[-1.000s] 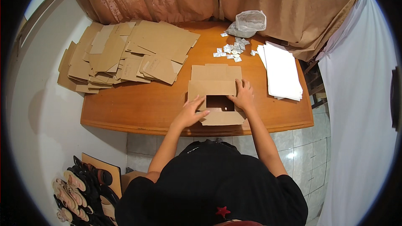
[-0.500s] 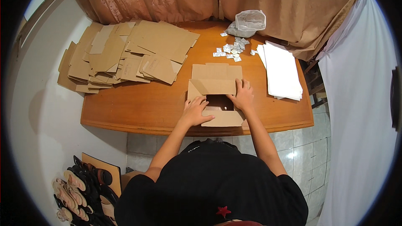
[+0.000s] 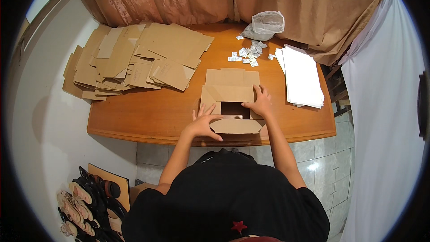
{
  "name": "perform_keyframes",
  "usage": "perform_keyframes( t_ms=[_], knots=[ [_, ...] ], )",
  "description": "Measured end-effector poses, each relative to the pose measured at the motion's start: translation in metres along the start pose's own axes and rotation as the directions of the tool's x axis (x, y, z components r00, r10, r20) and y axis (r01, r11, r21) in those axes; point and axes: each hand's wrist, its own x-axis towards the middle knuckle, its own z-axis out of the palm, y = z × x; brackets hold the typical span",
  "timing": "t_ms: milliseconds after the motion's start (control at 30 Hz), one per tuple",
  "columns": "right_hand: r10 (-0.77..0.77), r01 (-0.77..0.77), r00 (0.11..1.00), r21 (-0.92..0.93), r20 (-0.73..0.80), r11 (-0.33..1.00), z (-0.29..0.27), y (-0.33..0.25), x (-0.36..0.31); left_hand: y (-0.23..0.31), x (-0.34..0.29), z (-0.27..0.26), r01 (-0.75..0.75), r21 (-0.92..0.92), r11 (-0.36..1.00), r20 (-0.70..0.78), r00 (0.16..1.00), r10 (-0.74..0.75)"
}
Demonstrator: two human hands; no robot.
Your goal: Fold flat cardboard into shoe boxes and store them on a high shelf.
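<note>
A brown cardboard box (image 3: pixel 233 93) stands near the table's front edge, its flaps folded outward around a dark rectangular opening. Across the box's left near corner my left hand (image 3: pixel 201 124) rests with fingers spread, the thumb stretched beside the near flap (image 3: pixel 236 127). My right hand (image 3: pixel 261 103) grips the right side, its thumb at the opening's edge and its fingers over the right flap. A small pale patch shows along the near edge of the opening; what it is I cannot tell.
Flat cardboard pieces (image 3: pixel 121 58) lie piled on the left of the wooden table (image 3: pixel 134 118). Small white packets (image 3: pixel 251 50) are scattered at the back, by an opened clear plastic bag (image 3: pixel 268 23). White paper sheets (image 3: pixel 304 78) are stacked at right. Shoes (image 3: pixel 83 206) stand lower left.
My left hand has slid a little left and toward me, its fingers spreading wider. The near flap has shifted and tilted slightly. My right hand stays nearly in place.
</note>
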Motion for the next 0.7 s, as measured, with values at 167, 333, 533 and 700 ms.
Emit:
perform_keyframes(
  t_ms=[167, 333, 533, 700],
  knots=[
    [-0.046, 0.025, 0.998, 0.394, 0.044, 0.919, 0.005, 0.031, 0.022, -0.026, 0.022, 0.01, 0.053, -0.085, 0.995, -0.292, 0.953, -0.076],
    [-0.093, 0.055, 0.995, 0.639, 0.027, 0.768, 0.009, 0.047, 0.025, -0.016, 0.051, 0.026, 0.116, -0.192, 0.974, -0.575, 0.791, -0.208],
    [-0.101, 0.106, 0.993, 0.068, -0.068, 0.992, 0.011, 0.018, 0.003, -0.008, 0.068, 0.033, 0.259, -0.273, 0.926, -0.597, 0.71, -0.374],
    [-0.032, 0.03, 0.999, -0.06, -0.027, 0.998, 0.008, -0.001, -0.006, 0.001, 0.065, 0.035, 0.354, -0.171, 0.919, -0.64, 0.669, -0.377]
  ],
)
